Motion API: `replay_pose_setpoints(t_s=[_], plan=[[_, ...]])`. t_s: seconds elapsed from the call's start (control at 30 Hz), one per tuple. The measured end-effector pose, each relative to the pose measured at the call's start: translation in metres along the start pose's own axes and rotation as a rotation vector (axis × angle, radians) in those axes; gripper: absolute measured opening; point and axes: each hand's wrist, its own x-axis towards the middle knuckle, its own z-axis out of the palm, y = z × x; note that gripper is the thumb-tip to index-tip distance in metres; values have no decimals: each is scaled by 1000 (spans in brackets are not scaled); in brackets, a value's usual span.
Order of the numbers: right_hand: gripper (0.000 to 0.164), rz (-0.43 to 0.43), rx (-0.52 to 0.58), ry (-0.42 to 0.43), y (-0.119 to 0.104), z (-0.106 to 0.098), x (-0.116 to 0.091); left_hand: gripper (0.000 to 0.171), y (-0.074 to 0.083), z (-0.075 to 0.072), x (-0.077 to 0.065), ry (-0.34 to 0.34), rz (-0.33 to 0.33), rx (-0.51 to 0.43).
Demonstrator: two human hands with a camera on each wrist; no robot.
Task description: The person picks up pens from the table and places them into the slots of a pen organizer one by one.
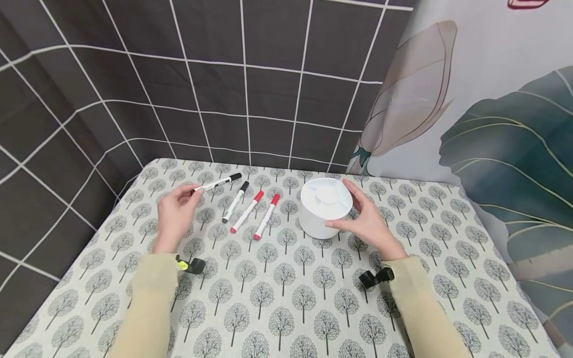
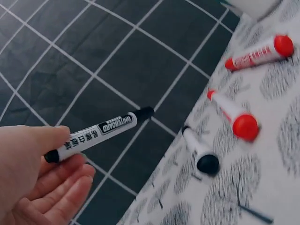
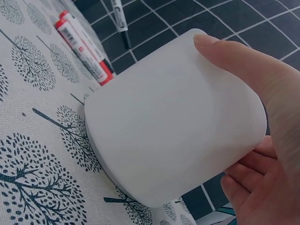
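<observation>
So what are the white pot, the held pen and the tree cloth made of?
The white pot looks like plastic with a soft, dull finish: its side is smooth and plain, though painted metal might look similar. The held pen seems plastic too, lightly shiny, with smooth printed sides. The tree cloth looks like matte fabric: close up, there seems to be a fine weave.
</observation>
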Motion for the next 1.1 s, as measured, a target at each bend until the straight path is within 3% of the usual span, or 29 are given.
replay_pose_setpoints(t_s=[0.2,0.57,0.77,1.1], plan=[[117,0,6,3,-1,0,1,34,18,5,1,78,36,-196],[115,-2,18,-4,-2,-1,1,28,52,18,3,187,182,-542],[115,8,24,-5,-2,-1,1,29,67,33,-3,199,211,-644],[115,14,26,-5,-5,-2,0,26,84,54,-9,150,260,-764]])
